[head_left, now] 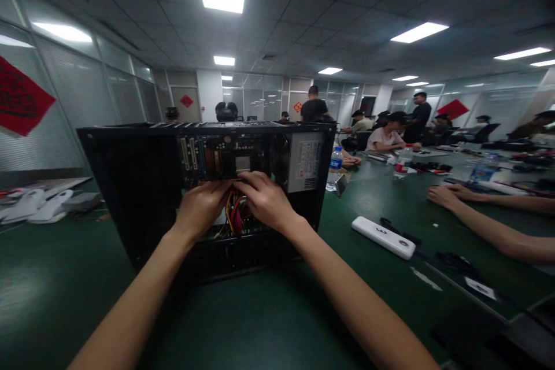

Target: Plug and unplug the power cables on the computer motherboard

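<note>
An open black computer case (pixel 130 185) lies on its side on the green table, its motherboard (pixel 217 156) facing me. Both my hands reach inside it. My left hand (pixel 200 206) and my right hand (pixel 264 199) meet just below the motherboard, fingers curled around a bundle of red and yellow cables (pixel 235 217). The fingertips are hidden among the wires and parts. A fan (pixel 280 159) and the grey power supply (pixel 306 162) sit to the right of my hands.
A white power strip (pixel 384 237) lies on the table to the right, near a neighbouring person's forearms (pixel 489 219). A water bottle (pixel 335 166) stands behind the case. Several people sit and stand around tables at the back right. White parts (pixel 34 205) lie at the left.
</note>
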{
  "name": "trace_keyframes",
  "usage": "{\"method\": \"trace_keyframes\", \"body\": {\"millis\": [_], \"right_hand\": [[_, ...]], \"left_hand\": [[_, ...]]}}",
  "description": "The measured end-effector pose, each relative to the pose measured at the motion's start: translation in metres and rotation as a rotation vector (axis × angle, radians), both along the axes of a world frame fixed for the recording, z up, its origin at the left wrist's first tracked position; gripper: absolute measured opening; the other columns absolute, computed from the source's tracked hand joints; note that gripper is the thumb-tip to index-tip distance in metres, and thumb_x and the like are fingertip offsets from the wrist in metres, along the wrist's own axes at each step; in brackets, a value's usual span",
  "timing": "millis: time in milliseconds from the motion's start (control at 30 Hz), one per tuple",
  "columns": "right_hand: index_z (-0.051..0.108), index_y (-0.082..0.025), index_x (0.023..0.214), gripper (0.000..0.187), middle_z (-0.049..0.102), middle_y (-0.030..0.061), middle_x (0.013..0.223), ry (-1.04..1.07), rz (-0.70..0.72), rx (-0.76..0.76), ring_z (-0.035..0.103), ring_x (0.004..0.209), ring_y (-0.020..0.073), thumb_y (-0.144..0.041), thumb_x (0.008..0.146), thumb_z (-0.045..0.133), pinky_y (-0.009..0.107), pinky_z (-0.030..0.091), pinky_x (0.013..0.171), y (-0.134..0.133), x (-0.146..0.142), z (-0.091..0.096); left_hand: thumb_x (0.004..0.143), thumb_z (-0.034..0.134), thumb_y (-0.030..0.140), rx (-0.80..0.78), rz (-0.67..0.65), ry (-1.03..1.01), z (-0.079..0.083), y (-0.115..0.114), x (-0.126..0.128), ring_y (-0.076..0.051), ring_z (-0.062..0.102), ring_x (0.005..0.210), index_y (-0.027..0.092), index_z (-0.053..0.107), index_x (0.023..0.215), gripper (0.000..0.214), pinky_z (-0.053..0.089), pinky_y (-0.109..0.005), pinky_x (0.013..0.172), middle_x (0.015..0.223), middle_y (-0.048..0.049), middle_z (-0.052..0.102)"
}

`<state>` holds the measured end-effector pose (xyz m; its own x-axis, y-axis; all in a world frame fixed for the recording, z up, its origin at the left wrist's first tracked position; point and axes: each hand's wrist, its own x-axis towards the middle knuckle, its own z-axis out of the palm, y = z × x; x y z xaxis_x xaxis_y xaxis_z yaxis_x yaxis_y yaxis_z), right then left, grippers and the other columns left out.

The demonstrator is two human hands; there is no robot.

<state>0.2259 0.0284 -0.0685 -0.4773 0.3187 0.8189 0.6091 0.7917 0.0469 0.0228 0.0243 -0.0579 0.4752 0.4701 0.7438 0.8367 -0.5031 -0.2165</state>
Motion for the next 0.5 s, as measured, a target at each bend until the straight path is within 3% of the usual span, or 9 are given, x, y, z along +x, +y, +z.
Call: {"method": "trace_keyframes", "body": {"millis": [100,233,367,500], "right_hand": [[0.062,-0.017,0.122,0.030,0.061,0.0117,0.123,-0.116,-0.150,0.004,0.051,0.115,0.0239,-0.014,0.097,0.046,0.038,0.046,0.098,0.005,0.000,-0.003],[0.064,-0.016,0.116,0.026,0.061,0.0108,0.106,-0.220,-0.315,-0.118,0.053,0.102,0.0223,-0.013,0.096,0.048,0.033,0.047,0.088,0.016,0.005,-0.007],[0.066,-0.014,0.106,0.023,0.059,0.0108,0.109,-0.282,-0.383,-0.281,0.053,0.105,0.0208,-0.010,0.095,0.047,0.030,0.045,0.089,0.026,0.012,-0.013],[0.067,-0.013,0.100,0.022,0.060,0.0105,0.110,-0.300,-0.387,-0.309,0.053,0.106,0.0203,-0.007,0.093,0.046,0.029,0.044,0.089,0.031,0.013,-0.017]], "left_hand": [[0.097,0.048,0.027,-0.093,0.058,0.007,0.000,0.002,0.002,-0.027,0.069,0.104,0.024,0.063,0.128,0.034,0.057,-0.036,0.082,0.123,-0.0069,0.070],[0.098,0.045,0.031,-0.231,0.068,0.007,-0.003,0.009,0.002,-0.025,0.064,0.115,0.029,0.060,0.130,0.035,0.054,-0.034,0.090,0.133,-0.0038,0.064],[0.099,0.042,0.033,-0.333,0.116,0.033,-0.007,0.014,0.000,-0.025,0.064,0.115,0.026,0.062,0.128,0.036,0.052,-0.033,0.091,0.132,-0.0063,0.065],[0.098,0.041,0.029,-0.484,0.170,0.152,-0.008,0.021,0.005,-0.025,0.067,0.109,0.027,0.066,0.123,0.035,0.052,-0.033,0.087,0.122,-0.0070,0.070]]}}
